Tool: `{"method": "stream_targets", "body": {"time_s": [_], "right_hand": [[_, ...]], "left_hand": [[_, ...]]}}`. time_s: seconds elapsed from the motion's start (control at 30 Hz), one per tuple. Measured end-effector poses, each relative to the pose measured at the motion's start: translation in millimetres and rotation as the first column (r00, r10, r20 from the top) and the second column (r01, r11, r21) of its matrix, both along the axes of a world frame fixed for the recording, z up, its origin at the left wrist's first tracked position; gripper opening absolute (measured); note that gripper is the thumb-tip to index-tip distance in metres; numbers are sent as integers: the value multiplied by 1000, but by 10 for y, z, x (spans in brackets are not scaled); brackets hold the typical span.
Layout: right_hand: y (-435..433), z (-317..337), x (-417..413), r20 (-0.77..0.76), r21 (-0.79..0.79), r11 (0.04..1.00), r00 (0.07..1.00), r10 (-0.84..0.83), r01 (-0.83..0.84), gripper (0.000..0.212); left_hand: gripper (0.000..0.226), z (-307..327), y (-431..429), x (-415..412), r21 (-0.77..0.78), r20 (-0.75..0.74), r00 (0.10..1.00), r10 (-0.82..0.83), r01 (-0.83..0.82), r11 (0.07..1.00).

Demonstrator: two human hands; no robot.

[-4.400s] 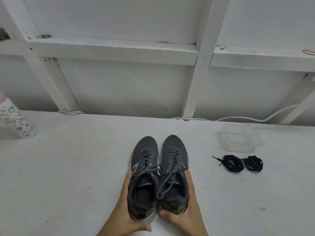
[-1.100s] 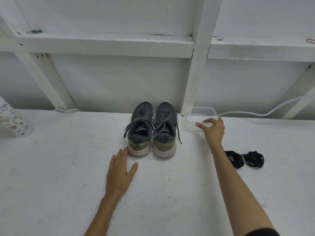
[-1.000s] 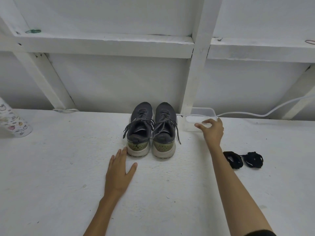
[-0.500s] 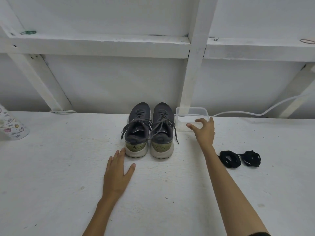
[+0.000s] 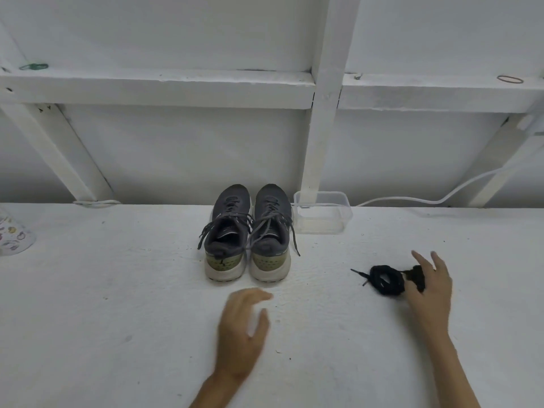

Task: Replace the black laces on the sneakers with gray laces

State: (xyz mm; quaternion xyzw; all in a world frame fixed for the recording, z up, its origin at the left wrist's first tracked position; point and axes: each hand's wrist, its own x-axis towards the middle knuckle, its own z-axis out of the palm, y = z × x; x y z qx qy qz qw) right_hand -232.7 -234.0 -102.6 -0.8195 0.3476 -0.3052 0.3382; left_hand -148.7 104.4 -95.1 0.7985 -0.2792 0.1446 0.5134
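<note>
Two dark grey sneakers (image 5: pixel 248 231) threaded with gray laces stand side by side at the back of the white table, heels toward me. Two coiled black laces (image 5: pixel 385 279) lie to their right. My right hand (image 5: pixel 428 287) rests over the right-hand coil with fingers spread, touching it; I cannot tell whether it grips it. My left hand (image 5: pixel 243 334) hovers open and blurred above the table, in front of the sneakers, holding nothing.
A clear plastic container (image 5: pixel 322 212) sits against the white post right of the sneakers. A white cable (image 5: pixel 412 200) runs along the back edge. A patterned bottle (image 5: pixel 13 238) stands at the far left. White wall beams rise behind the table (image 5: pixel 117 304).
My right hand left the plastic container and came back down onto the black laces. My left hand lifted off the table and shifted right.
</note>
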Motion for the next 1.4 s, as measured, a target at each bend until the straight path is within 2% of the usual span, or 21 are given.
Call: {"method": "stream_targets", "body": {"time_s": [0.1, 0.2, 0.3, 0.43, 0.57, 0.7, 0.83, 0.97, 1.1, 1.23, 1.33, 1.4], "right_hand": [[-58, -56, -75, -160, -7, 1000, 987, 8, -9, 73], [-47, -91, -49, -231, -52, 998, 973, 27, -40, 70], [-47, -125, -38, -245, -98, 994, 969, 20, -45, 59], [-87, -188, -48, -251, -73, 996, 968, 24, -44, 50], [-68, -189, -42, -229, -57, 997, 973, 29, -43, 31], [-1, -190, -7, -217, -80, 996, 976, 22, -40, 28], [137, -195, 170, -175, -57, 998, 985, 6, -16, 28], [453, -212, 544, -152, -83, 981, 975, 161, -175, 28], [701, -170, 951, -160, -125, 939, 941, 299, -320, 25], [709, -178, 1127, -176, -154, 934, 939, 296, -323, 24], [675, -224, 1125, -184, -147, 931, 934, 305, -333, 29], [656, -272, 1120, -196, -158, 920, 924, 327, -359, 35]], "left_hand": [[37, 66, -648, -98, 159, 15, 953, -301, 295, 942], [63, 23, -1335, -96, 439, -24, 880, -473, 435, 786], [81, -38, -1902, -12, 672, 10, 856, -516, 376, 637], [77, -100, -2325, 26, 757, -36, 861, -507, 354, 549], [47, -271, -2338, 108, 808, 96, 872, -480, 214, 550], [29, -385, -2127, 251, 720, 237, 878, -415, 129, 682], [37, -379, -1844, 367, 666, 216, 948, -234, 33, 746], [32, -367, -1697, 519, 635, 180, 980, -85, -50, 771], [34, -354, -1659, 656, 664, 118, 992, -35, -53, 745], [32, -375, -1690, 739, 655, 77, 997, 13, -60, 754], [39, -336, -1683, 725, 659, 37, 999, -4, -22, 752], [49, -337, -1655, 713, 644, 62, 998, 3, -42, 764]]}}
